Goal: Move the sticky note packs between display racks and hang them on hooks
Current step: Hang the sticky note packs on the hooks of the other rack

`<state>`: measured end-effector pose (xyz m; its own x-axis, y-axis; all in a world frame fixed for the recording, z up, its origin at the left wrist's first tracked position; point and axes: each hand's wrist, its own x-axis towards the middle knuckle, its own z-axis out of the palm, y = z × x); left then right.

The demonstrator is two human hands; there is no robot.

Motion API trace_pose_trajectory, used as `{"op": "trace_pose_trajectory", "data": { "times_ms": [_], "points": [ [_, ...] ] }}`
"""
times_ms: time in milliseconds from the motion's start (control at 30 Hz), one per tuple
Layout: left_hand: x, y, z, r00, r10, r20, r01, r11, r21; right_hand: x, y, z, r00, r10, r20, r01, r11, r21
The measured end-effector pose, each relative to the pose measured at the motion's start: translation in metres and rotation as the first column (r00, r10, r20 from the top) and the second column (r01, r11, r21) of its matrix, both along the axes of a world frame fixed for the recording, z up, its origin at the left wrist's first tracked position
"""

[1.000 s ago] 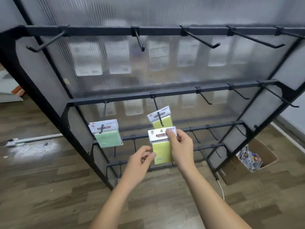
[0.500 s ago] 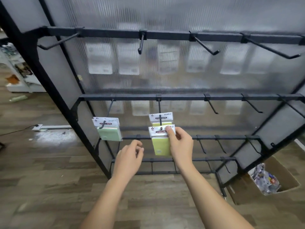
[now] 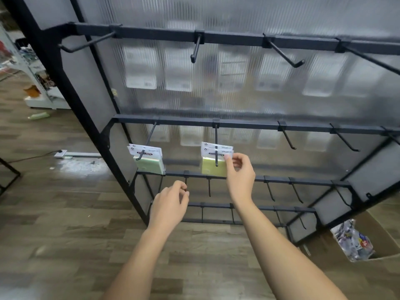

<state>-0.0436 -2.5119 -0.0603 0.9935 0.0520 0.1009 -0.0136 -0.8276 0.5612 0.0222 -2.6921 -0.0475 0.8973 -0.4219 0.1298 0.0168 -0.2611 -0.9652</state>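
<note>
A black display rack point(image 3: 238, 123) with several rows of hooks stands in front of me. On its second bar, yellow sticky note packs point(image 3: 213, 166) hang on a hook point(image 3: 216, 148), one behind the other. My right hand point(image 3: 239, 176) pinches the right edge of the front yellow pack at its white header card. Green sticky note packs point(image 3: 149, 163) hang on the hook to the left. My left hand point(image 3: 171, 204) hovers lower left of the yellow packs, fingers loosely curled, holding nothing.
The other hooks on the top, second and lower bars are bare. Blurred packs show through the ribbed translucent panel behind. A cardboard box point(image 3: 385, 232) with a plastic bag sits on the wooden floor at the right. A white shelf stands far left.
My right hand lifted the yellow pack up and onto the hook, in front of the pack hanging there. My left hand let go of it and dropped lower.
</note>
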Motion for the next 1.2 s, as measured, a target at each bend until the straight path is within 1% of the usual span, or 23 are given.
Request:
{"op": "trace_pose_trajectory", "data": {
  "times_ms": [67, 133, 200, 267, 367, 467, 533, 600, 667, 767, 833, 933, 1033, 1133, 1200],
  "points": [
    [-0.003, 0.007, -0.007, 1.0, 0.007, -0.016, -0.006, 1.0, 0.014, -0.012, 0.0, -0.016, 0.995, -0.07, -0.075, 0.071, 0.998, 0.003],
    [-0.008, 0.019, -0.015, 0.999, 0.02, -0.033, -0.019, 0.999, 0.029, -0.027, 0.006, -0.034, 0.972, -0.071, -0.223, 0.063, 0.997, -0.045],
    [-0.016, 0.037, -0.022, 0.997, 0.046, -0.059, -0.043, 0.998, 0.052, -0.039, 0.025, -0.049, 0.929, 0.027, -0.37, -0.076, 0.99, -0.119],
    [-0.027, 0.064, -0.028, 0.993, 0.086, -0.08, -0.079, 0.993, 0.088, -0.043, 0.06, -0.056, 0.881, 0.172, -0.44, -0.284, 0.937, -0.203],
    [-0.049, 0.124, -0.032, 0.98, 0.182, -0.082, -0.171, 0.977, 0.125, -0.046, 0.14, -0.046, 0.806, 0.373, -0.46, -0.546, 0.769, -0.333],
    [-0.079, 0.202, -0.034, 0.934, 0.345, -0.092, -0.329, 0.931, 0.158, -0.055, 0.236, -0.031, 0.713, 0.536, -0.452, -0.701, 0.537, -0.469],
    [-0.106, 0.259, -0.035, 0.87, 0.483, -0.101, -0.464, 0.871, 0.161, -0.067, 0.304, -0.026, 0.64, 0.621, -0.453, -0.75, 0.376, -0.544],
    [-0.141, 0.315, -0.033, 0.802, 0.586, -0.117, -0.569, 0.809, 0.15, -0.084, 0.375, -0.027, 0.547, 0.704, -0.453, -0.777, 0.227, -0.587],
    [-0.181, 0.37, -0.026, 0.72, 0.673, -0.166, -0.648, 0.739, 0.183, -0.107, 0.447, -0.03, 0.438, 0.764, -0.474, -0.805, 0.098, -0.585],
    [-0.243, 0.449, -0.017, 0.605, 0.76, -0.237, -0.719, 0.649, 0.248, -0.153, 0.542, -0.031, 0.28, 0.816, -0.505, -0.83, -0.058, -0.555],
    [-0.277, 0.497, -0.015, 0.542, 0.813, -0.21, -0.761, 0.582, 0.287, -0.18, 0.597, -0.031, 0.202, 0.834, -0.514, -0.815, -0.148, -0.56],
    [-0.304, 0.548, -0.019, 0.494, 0.849, -0.188, -0.796, 0.529, 0.295, -0.205, 0.668, -0.033, 0.121, 0.845, -0.52, -0.781, -0.243, -0.576],
    [-0.31, 0.59, -0.031, 0.455, 0.875, -0.166, -0.814, 0.485, 0.321, -0.211, 0.731, -0.04, 0.056, 0.85, -0.523, -0.788, -0.284, -0.546],
    [-0.3, 0.645, -0.045, 0.416, 0.888, -0.196, -0.839, 0.458, 0.293, -0.2, 0.796, -0.049, 0.011, 0.842, -0.539, -0.781, -0.329, -0.53],
    [-0.285, 0.691, -0.049, 0.398, 0.898, -0.186, -0.857, 0.437, 0.274, -0.184, 0.847, -0.053, -0.011, 0.841, -0.541, -0.789, -0.34, -0.512]
  ]
}}
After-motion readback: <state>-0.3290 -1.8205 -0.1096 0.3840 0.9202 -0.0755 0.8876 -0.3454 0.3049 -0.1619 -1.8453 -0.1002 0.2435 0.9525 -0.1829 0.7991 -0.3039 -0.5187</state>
